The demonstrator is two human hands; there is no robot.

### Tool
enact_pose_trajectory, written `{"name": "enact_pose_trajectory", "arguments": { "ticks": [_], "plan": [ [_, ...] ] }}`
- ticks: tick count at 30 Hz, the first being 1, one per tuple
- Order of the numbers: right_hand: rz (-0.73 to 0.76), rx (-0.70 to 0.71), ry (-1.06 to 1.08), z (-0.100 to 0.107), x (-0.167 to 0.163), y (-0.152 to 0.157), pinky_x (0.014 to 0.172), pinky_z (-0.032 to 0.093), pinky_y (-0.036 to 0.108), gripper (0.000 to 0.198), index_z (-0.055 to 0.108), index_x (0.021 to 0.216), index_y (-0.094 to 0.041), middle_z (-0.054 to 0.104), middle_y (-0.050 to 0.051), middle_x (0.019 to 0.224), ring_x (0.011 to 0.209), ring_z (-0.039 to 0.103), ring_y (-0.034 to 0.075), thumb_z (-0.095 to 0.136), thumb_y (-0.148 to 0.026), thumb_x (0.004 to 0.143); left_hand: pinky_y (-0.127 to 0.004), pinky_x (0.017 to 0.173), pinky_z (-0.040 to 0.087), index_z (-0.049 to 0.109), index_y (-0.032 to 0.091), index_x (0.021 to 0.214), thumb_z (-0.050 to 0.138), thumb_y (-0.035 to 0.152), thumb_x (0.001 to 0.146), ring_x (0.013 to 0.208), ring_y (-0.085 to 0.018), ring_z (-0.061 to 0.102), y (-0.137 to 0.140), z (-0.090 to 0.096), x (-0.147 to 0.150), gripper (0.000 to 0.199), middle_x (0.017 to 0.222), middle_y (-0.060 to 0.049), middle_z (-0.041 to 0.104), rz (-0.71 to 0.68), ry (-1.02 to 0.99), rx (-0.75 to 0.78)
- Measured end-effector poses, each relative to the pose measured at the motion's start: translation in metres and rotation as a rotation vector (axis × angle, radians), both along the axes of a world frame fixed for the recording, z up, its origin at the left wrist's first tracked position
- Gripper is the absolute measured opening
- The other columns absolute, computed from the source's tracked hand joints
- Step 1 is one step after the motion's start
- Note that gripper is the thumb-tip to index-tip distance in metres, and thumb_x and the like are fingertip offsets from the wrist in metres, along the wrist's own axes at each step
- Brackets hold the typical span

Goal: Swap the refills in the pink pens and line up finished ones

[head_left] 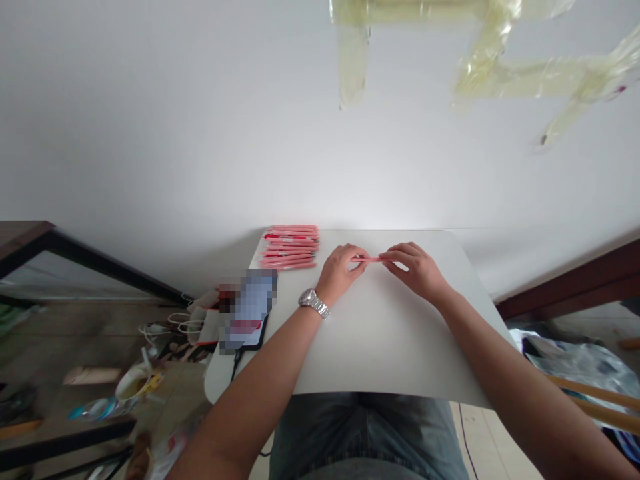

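Note:
A slim pink pen [375, 259] lies level between my two hands, just above the white tabletop. My left hand [344, 267], with a silver watch on its wrist, pinches the pen's left end between thumb and fingers. The right end is pinched by my right hand [414, 268], and the fingers hide both tips. To the left of my left hand, a stack of similar pink pens [290, 248] lies side by side near the back edge of the table. Some have red parts and small pale labels.
The white table [380, 347] stands against a white wall. A phone [253, 307], blurred out, rests at its left edge with a cable. On the floor at left are a cup [133, 383], a plastic bottle [97, 409] and white cables. Yellowed tape [353, 63] clings to the wall.

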State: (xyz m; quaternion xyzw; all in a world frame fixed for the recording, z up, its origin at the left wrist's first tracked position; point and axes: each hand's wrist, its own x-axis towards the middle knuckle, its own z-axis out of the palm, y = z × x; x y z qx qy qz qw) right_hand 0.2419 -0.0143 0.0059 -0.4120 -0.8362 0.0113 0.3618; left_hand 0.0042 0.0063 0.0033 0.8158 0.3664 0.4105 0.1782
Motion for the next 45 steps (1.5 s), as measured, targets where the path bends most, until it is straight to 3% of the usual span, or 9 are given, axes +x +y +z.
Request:
{"name": "enact_pose_trajectory", "arguments": {
  "ticks": [11, 15, 23, 33, 45],
  "plan": [
    [0.008, 0.026, -0.078, 0.001, -0.008, -0.001, 0.081, 0.054, 0.039, 0.019, 0.074, 0.114, -0.025, 0.076, 0.007, 0.102, 0.091, 0.065, 0.024, 0.059, -0.025, 0.102, -0.034, 0.087, 0.052, 0.067, 0.023, 0.097, 0.067, 0.021, 0.095, 0.092, -0.018, 0.064, 0.001, -0.003, 0.002, 0.004, 0.096, -0.002, 0.071, -0.043, 0.000, -0.015],
    [-0.037, 0.021, -0.109, 0.001, 0.000, 0.003, 0.082, 0.054, 0.040, 0.020, 0.074, 0.113, -0.025, 0.076, 0.008, 0.104, 0.092, 0.065, 0.024, 0.057, -0.028, 0.103, -0.034, 0.091, 0.054, 0.065, 0.023, 0.105, 0.071, 0.020, 0.091, 0.095, -0.017, 0.064, 0.002, -0.007, 0.001, 0.015, 0.103, -0.003, 0.069, -0.033, -0.053, -0.039],
    [-0.286, 0.019, -0.099, 0.004, 0.038, 0.011, 0.089, 0.051, 0.045, 0.024, 0.076, 0.111, -0.027, 0.075, 0.008, 0.108, 0.101, 0.063, 0.029, 0.054, -0.034, 0.102, -0.034, 0.092, 0.056, 0.065, 0.022, 0.107, 0.061, 0.023, 0.096, 0.094, -0.016, 0.066, 0.009, -0.016, -0.004, 0.011, 0.104, -0.004, 0.070, 0.056, -0.121, -0.121],
    [-0.541, 0.044, -0.173, -0.007, 0.077, 0.027, 0.086, 0.048, 0.045, 0.024, 0.078, 0.102, -0.020, 0.076, 0.012, 0.099, 0.096, 0.060, 0.032, 0.054, -0.025, 0.100, -0.033, 0.092, 0.055, 0.066, 0.022, 0.104, 0.059, 0.025, 0.098, 0.094, -0.016, 0.067, 0.011, -0.020, -0.004, 0.010, 0.104, -0.004, 0.072, 0.050, -0.108, -0.150],
    [-0.455, -0.056, -0.219, -0.016, 0.078, 0.024, 0.086, 0.051, 0.046, 0.024, 0.075, 0.113, -0.024, 0.072, 0.010, 0.113, 0.102, 0.060, 0.032, 0.061, -0.025, 0.094, -0.034, 0.094, 0.055, 0.067, 0.022, 0.103, 0.058, 0.025, 0.098, 0.094, -0.017, 0.068, 0.010, -0.018, -0.004, 0.011, 0.102, -0.003, 0.073, 0.040, -0.111, -0.170]
  ]
}}
